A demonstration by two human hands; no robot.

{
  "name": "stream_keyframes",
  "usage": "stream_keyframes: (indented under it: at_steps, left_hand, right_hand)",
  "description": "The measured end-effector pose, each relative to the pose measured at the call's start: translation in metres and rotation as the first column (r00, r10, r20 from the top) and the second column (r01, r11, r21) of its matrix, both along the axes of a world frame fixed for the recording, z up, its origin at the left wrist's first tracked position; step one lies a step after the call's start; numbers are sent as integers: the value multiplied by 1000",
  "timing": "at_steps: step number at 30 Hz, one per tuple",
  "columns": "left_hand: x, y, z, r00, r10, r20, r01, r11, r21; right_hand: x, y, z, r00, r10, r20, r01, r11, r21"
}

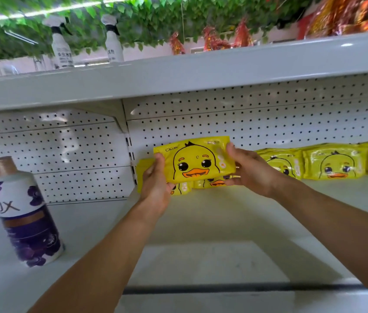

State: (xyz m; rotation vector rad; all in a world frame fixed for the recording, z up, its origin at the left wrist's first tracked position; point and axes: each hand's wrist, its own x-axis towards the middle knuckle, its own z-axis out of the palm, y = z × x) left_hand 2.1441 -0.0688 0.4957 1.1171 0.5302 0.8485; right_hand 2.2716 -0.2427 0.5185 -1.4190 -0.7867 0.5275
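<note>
Fingers (159, 162) of left hand (155, 188) pinch the left edge of the yellow duck-print pack (192, 161); right hand (254, 172) grips its right edge, thumb on the top corner. Pack is upright, face out, just above the same packs (201, 184) lying at the back of the shelf (223, 222), near the pegboard panel (269, 123).

Risks, as judged:
- Edge-only pinch on glossy film, so it could slip on release.
- Packs below look uneven; setting it down off-centre may tip it forward or slide them.
- Right wrist is near the standing row (334, 163) and could knock it.

LUX bottle (24, 213) is well apart.
</note>
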Motion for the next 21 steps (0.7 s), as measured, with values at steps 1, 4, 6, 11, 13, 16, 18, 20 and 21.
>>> stream_keyframes:
  at_steps: [1, 4, 6, 11, 13, 16, 18, 20, 21]
  left_hand:
    - [3, -3, -3, 1000, -3, -28, 4, 1000, 16]
    - [12, -10, -11, 996, -32, -88, 37, 998, 55]
    - [15, -17, -14, 993, -34, -109, 42, 997, 72]
    - [19, -21, -20, 975, -144, -171, 164, 980, 111]
    - [14, -12, -21, 966, -120, -230, 199, 912, 360]
    - [8, 21, -27, 932, 294, -215, 91, 384, 919]
    - [4, 42, -28, 867, 483, -125, 134, 16, 991]
    - [4, 58, -30, 820, 555, -141, 288, -187, 939]
    - [5, 64, -33, 799, 582, -152, 359, -259, 897]
  right_hand:
    - [2, -3, -2, 998, -31, 58, 31, 999, -11]
    - [4, -12, -5, 826, -216, 521, 246, 969, 12]
    - [1, -16, -5, 581, -114, 806, 290, 954, -74]
    - [4, -8, -17, 327, 140, 935, 459, 841, -287]
    - [15, -11, -25, 254, 186, 949, 495, 818, -292]
    - [33, -14, -33, 148, 246, 958, 534, 795, -287]
    - [41, -11, -34, 117, 255, 960, 533, 799, -277]
    - [47, -6, -36, 49, 261, 964, 538, 806, -246]
    - [50, -3, -37, 7, 264, 964, 549, 805, -225]
